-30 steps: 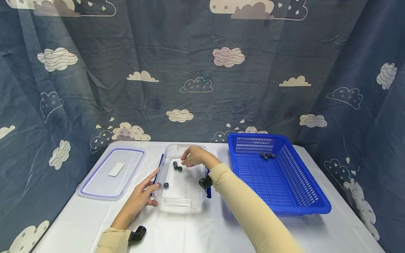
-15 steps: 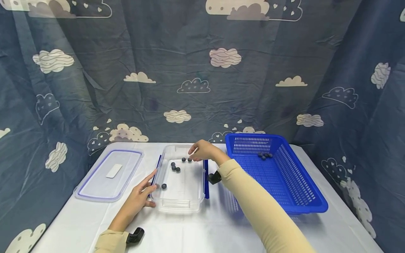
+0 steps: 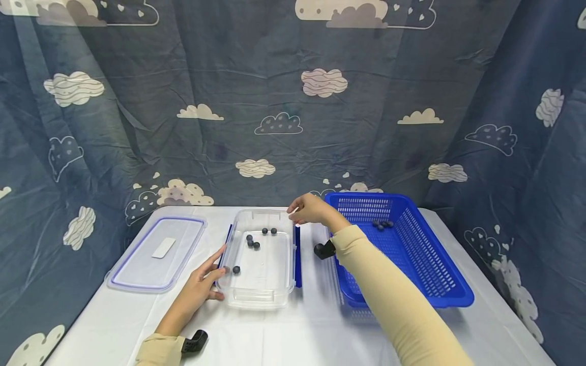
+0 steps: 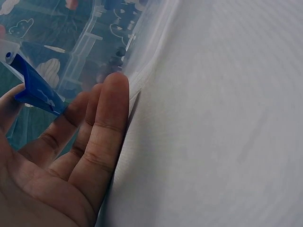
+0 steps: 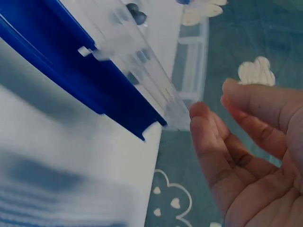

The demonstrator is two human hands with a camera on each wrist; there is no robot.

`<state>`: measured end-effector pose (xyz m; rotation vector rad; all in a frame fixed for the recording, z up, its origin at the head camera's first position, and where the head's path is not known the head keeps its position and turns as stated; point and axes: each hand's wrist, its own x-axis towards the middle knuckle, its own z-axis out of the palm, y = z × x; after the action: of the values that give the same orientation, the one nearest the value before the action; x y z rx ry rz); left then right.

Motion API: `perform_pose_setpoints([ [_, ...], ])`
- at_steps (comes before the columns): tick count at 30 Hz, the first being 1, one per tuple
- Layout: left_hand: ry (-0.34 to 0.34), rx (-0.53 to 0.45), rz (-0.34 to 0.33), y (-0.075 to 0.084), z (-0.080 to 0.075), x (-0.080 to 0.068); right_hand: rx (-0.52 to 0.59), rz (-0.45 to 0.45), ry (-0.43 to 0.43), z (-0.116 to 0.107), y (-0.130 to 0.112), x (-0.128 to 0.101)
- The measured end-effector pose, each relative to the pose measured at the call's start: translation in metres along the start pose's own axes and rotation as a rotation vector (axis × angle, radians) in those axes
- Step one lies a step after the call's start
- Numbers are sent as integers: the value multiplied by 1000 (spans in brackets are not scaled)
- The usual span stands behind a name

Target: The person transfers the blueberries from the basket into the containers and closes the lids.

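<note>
A clear plastic container (image 3: 257, 301) sits mid-table with several small dark balls (image 3: 253, 243) inside. My left hand (image 3: 200, 287) rests flat against its left wall, fingers straight beside the blue clip (image 4: 34, 86) and the container wall (image 4: 142, 61). My right hand (image 3: 311, 209) hovers over the container's back right corner, between it and the blue basket (image 3: 458, 300). Its fingers (image 5: 246, 156) are relaxed and hold nothing. Below it in the right wrist view are the container's right blue clip (image 5: 71, 71) and some dark balls (image 5: 136, 13). Several more dark balls (image 3: 382, 224) lie at the basket's far end.
The container's clear lid (image 3: 155, 252) lies flat on the table's left side. A blue cloud-print curtain (image 3: 274, 101) encloses the white table (image 3: 293, 335) at the back and on both sides. Black wrist mounts (image 3: 324, 249) sit on both forearms.
My right hand has left two balls in the container's far end, risen out of it and moved right toward the basket. The left hand has stayed against the container.
</note>
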<state>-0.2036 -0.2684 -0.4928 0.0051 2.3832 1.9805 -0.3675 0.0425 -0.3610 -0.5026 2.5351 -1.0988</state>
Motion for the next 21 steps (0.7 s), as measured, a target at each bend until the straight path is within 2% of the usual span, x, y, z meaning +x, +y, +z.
perform_pose_setpoints([
  [9,26,22,-10,1,-6,-5,-14,25,77,-23,20,2],
  [21,12,9,-21,3,1,-3,-7,54,166,-39,51,-9],
])
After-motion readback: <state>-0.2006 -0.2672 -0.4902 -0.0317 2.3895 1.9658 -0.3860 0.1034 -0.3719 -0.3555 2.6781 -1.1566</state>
